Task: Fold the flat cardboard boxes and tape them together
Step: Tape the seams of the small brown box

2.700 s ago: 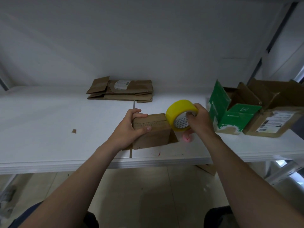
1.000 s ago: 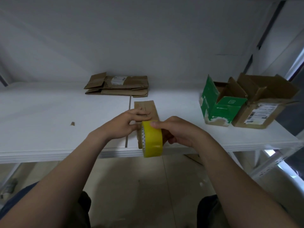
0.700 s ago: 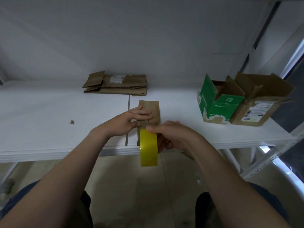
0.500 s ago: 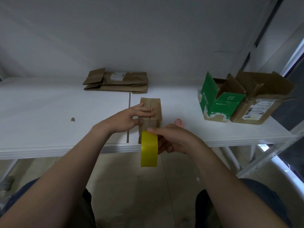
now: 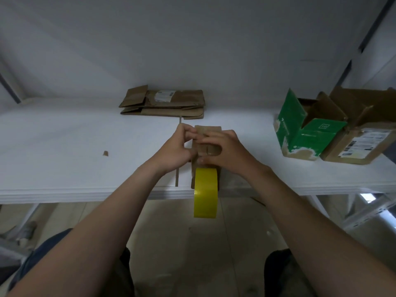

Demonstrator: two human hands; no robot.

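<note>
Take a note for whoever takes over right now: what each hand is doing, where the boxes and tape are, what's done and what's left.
Left hand grips the far left corner of the small box; right hand curls over its top.
Tape roll hangs off the near edge of the table, in no hand, apparently by its own strip.
Flat boxes are stacked at the back. A green box and a brown box stand open on the right.
Done: small box folded.
Left: smooth and cut the tape, then fold the flat boxes.
</note>
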